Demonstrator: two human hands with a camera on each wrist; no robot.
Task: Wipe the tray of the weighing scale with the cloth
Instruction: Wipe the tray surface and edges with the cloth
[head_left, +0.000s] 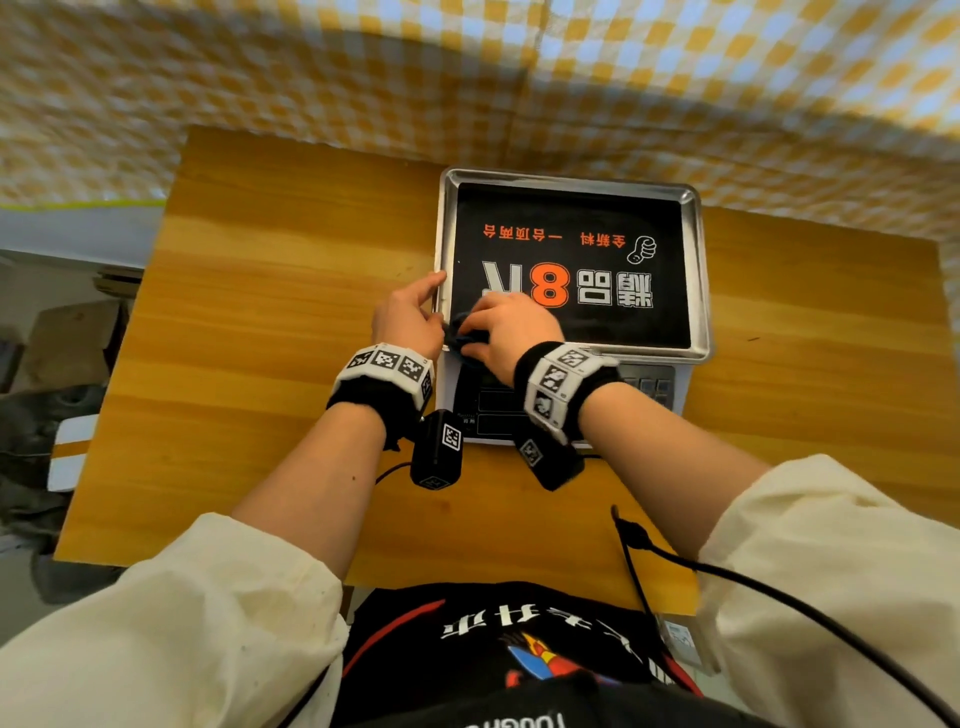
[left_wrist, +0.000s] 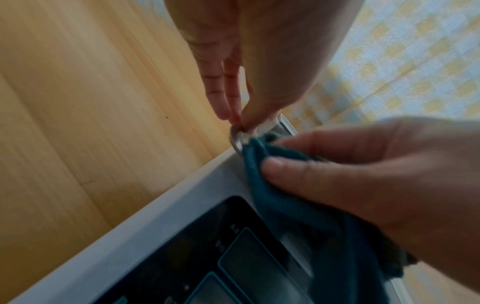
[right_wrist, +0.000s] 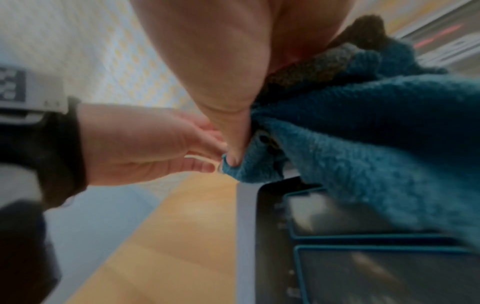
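Note:
The weighing scale (head_left: 488, 410) stands on a wooden table, and its steel tray (head_left: 702, 270) carries a black printed sheet. My left hand (head_left: 410, 312) pinches the tray's left rim near the front-left corner (left_wrist: 240, 139), thumb on top and fingers beside the edge. My right hand (head_left: 511, 327) grips a bunched blue cloth (head_left: 462, 338) and holds it against that same corner. In the wrist views the cloth (left_wrist: 272, 197) (right_wrist: 363, 144) hangs over the scale's display (right_wrist: 363, 267). The corner itself is mostly hidden by cloth and fingers.
The wooden table (head_left: 260, 312) extends bare to the left and right of the scale. A yellow checked curtain (head_left: 467, 67) hangs behind it. A black cable (head_left: 727, 571) runs across the near table edge by my right arm. Clutter lies on the floor at left.

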